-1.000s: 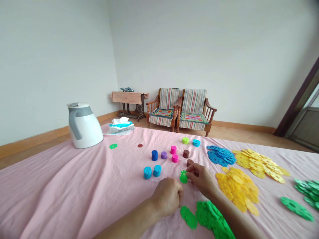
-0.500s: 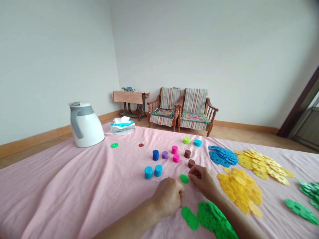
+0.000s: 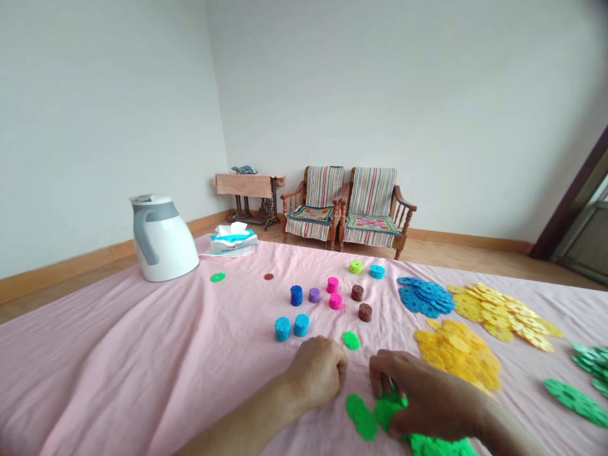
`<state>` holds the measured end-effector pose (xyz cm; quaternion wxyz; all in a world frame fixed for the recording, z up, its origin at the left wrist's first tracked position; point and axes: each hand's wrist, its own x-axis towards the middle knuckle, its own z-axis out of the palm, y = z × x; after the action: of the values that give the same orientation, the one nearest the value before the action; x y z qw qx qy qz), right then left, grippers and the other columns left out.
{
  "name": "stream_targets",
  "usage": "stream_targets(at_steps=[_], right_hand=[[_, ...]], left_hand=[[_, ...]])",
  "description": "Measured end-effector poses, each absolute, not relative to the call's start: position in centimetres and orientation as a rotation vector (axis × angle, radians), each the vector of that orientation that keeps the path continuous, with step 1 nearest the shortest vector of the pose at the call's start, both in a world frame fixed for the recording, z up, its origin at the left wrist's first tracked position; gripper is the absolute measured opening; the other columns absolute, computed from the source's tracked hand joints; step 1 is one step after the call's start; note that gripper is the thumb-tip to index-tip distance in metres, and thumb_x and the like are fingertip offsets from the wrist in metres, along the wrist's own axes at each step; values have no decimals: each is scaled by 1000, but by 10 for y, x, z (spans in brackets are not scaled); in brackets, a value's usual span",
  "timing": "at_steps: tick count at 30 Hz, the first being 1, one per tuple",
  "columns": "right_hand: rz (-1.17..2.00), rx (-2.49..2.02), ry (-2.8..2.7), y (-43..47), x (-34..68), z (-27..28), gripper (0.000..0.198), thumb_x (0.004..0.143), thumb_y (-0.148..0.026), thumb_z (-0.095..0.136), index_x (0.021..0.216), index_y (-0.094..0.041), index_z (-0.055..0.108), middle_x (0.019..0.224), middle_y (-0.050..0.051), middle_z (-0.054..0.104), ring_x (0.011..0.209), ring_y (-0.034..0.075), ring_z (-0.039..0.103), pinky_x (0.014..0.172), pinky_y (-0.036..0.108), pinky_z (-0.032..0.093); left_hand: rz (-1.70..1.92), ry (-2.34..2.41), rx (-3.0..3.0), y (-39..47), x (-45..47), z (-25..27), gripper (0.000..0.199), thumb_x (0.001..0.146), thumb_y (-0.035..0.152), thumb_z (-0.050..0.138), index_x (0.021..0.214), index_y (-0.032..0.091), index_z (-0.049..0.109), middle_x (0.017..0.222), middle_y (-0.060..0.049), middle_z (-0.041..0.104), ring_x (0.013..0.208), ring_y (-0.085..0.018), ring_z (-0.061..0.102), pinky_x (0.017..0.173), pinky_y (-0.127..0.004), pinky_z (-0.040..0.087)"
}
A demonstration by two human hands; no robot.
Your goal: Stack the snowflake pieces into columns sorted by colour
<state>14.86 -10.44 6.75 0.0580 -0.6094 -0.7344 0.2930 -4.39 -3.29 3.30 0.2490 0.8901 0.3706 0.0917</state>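
My left hand (image 3: 317,373) rests on the pink cloth, its fingers curled in; whatever they may hold is hidden. Just ahead of it lies a small green snowflake disc (image 3: 351,341), apart from both hands. My right hand (image 3: 427,396) reaches over the pile of green snowflake discs (image 3: 439,446), fingers and thumb spread about a few green discs (image 3: 387,408) at its near side. Beside these, two overlapping green discs (image 3: 361,418) lie between my hands. Beyond stand short stacks of discs: light blue (image 3: 282,329), dark blue (image 3: 296,296), purple (image 3: 314,295), pink (image 3: 335,301) and brown (image 3: 365,312).
Piles of blue discs (image 3: 425,297), orange-yellow discs (image 3: 458,354), yellow discs (image 3: 503,313) and darker green discs (image 3: 574,402) spread to the right. A white jug (image 3: 166,244) and a tissue box (image 3: 234,240) stand at the far left. Two chairs (image 3: 373,202) are behind the table.
My right hand has moved from beside the brown stack back toward me, onto the green pile, and its fingers have spread. My left hand has shifted only slightly.
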Motion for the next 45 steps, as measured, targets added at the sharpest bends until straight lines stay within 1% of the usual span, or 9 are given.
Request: stream_targets(at_steps=[6,10,13,18,34,38,40,43,45], right_hand=[[935,-1749,-2118,-95,152,58,19,59,-13,60,77,-21,63,80,-1,59,74,14,51,62,23,37],[1006,-1579,-1908,-80,153,48,4,68,-18,57,67,-18,60,60,-4,52,60,10,47,54,21,32],[890,-1578,-1715,-65,150,33,11,72,-24,54,64,-17,58,55,-4,50,55,10,46,52,22,32],[745,-1630,-1474,-47,137,13,11,72,-27,54,77,-18,57,60,-2,57,55,13,54,51,24,37],[480,-1793,-1576,-44,131,12,7,74,-21,51,69,-19,57,64,2,62,59,15,57,54,25,38],[610,-1767,-1771,-63,143,35,12,74,-24,51,64,-19,55,57,-1,55,56,13,51,52,24,35],[801,-1716,-1957,-76,151,48,4,68,-20,56,70,-20,60,66,-1,59,64,14,54,56,23,37],[882,-1770,-2126,-93,157,60,23,58,-18,64,81,-22,63,84,-1,62,78,16,55,65,24,39],[853,-1817,-2182,-98,157,63,26,56,-18,65,82,-22,62,87,-1,62,81,17,53,67,25,38]], left_hand=[[227,1012,2430,-33,-44,34,28,58,2,44,58,18,67,63,1,70,62,-14,62,60,-20,42],[232,1049,2427,-35,-42,38,27,58,1,44,56,17,67,62,-1,69,63,-15,63,61,-20,44],[229,1049,2435,-36,-42,40,29,58,0,44,57,17,67,62,-1,70,64,-15,64,61,-20,45],[219,1061,2427,-36,-42,41,28,60,1,45,56,17,68,60,-1,70,64,-15,65,61,-20,45],[249,1055,2403,-36,-42,37,27,58,1,45,54,17,67,58,0,69,61,-14,65,60,-19,44],[270,1049,2440,-36,-42,36,27,57,0,45,56,17,67,60,0,69,61,-14,64,58,-19,42],[287,1049,2448,-36,-43,35,27,57,1,45,56,17,67,60,0,69,60,-15,63,57,-20,42],[300,1042,2439,-36,-43,34,26,58,1,45,54,17,65,59,0,68,58,-14,62,56,-20,40],[304,1029,2426,-36,-43,34,27,59,0,44,53,17,64,59,1,67,57,-14,61,57,-20,40]])
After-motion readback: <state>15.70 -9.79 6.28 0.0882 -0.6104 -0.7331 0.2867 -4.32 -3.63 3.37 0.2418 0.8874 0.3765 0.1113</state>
